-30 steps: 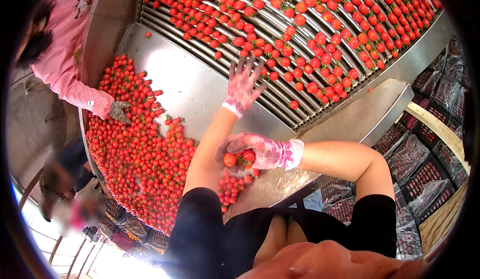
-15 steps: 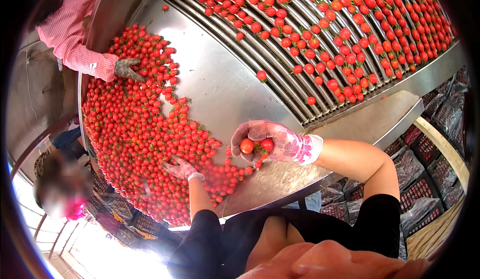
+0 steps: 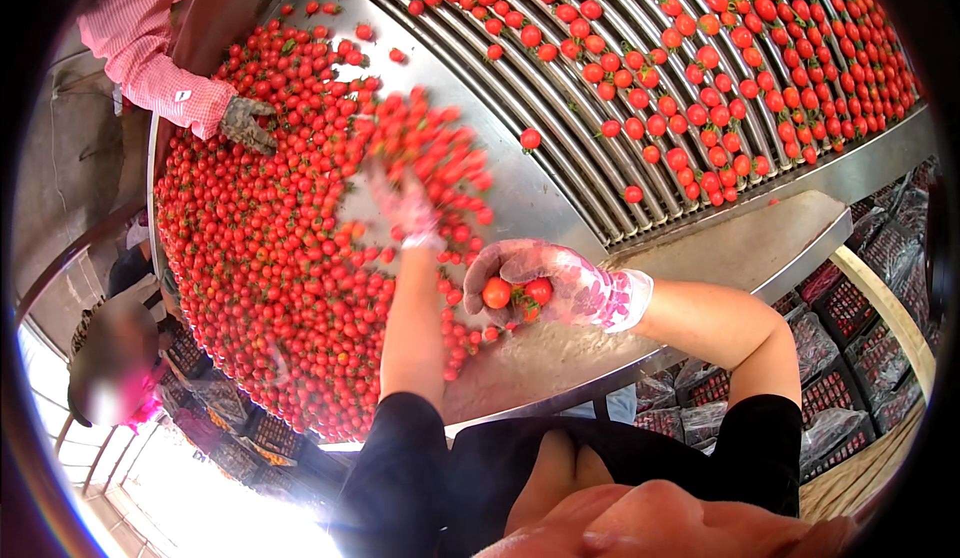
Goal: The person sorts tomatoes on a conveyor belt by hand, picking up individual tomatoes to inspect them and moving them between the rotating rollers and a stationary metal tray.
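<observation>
My left hand (image 3: 404, 206), in a pink-and-white glove, reaches forward among the cherry tomatoes (image 3: 285, 288) on the metal tray. Motion blurs its fingers, but they look stretched out, and a band of blurred tomatoes lies just ahead of them. Near the tray's front edge, my right hand (image 3: 550, 283) wears a stained pink flowered glove. Its fingers curl round a few cherry tomatoes (image 3: 497, 293), two of them plainly visible with green stems below. Part of what lies in that palm is hidden by the fingers.
Steel rollers (image 3: 560, 148) carrying rows of tomatoes run along the tray's far right. At the left, a co-worker's gloved hand (image 3: 248, 125) touches the heap; another person (image 3: 115, 363) stands lower left. Black crates (image 3: 835, 388) with plastic covers are stacked at right.
My left hand has swept forward, and tomatoes before it have spread toward the rollers. My right hand keeps its hold almost in place. The co-worker's hand has shifted slightly toward the near left.
</observation>
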{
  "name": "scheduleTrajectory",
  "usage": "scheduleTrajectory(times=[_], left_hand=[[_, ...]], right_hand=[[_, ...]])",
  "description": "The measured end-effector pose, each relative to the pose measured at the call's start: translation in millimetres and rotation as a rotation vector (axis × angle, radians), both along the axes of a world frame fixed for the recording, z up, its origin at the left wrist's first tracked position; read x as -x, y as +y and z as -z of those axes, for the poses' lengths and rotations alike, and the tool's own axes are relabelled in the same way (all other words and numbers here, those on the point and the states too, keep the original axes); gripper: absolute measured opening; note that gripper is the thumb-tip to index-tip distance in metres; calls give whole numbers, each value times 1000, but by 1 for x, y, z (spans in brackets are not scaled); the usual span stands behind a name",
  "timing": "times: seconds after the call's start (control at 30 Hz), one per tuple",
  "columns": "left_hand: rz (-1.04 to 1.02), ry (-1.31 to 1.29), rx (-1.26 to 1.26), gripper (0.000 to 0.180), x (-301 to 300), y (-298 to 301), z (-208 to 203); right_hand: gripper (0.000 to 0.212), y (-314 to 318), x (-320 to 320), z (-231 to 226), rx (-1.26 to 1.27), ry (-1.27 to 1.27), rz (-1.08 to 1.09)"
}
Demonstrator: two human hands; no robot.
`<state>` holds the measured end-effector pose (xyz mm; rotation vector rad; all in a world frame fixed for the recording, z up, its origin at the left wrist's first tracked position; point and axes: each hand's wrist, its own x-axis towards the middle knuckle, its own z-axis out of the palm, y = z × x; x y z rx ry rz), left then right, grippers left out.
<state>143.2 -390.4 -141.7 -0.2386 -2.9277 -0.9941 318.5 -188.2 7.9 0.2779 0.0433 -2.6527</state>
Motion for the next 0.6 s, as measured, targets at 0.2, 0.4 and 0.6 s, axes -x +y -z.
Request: scheduleTrajectory(times=[0.2,0.4,0.6], left_hand=[[157,-132,-382,67,-38,198,35],[1005,-160,6,82,-152,194,15],[1529,76,187,63,-213,121,40]], right_hand=[[39,6,4,-3,2,-22,-25],[34,8,0,-2,14,52,-31],[36,2,8,-9,27,70,-92]])
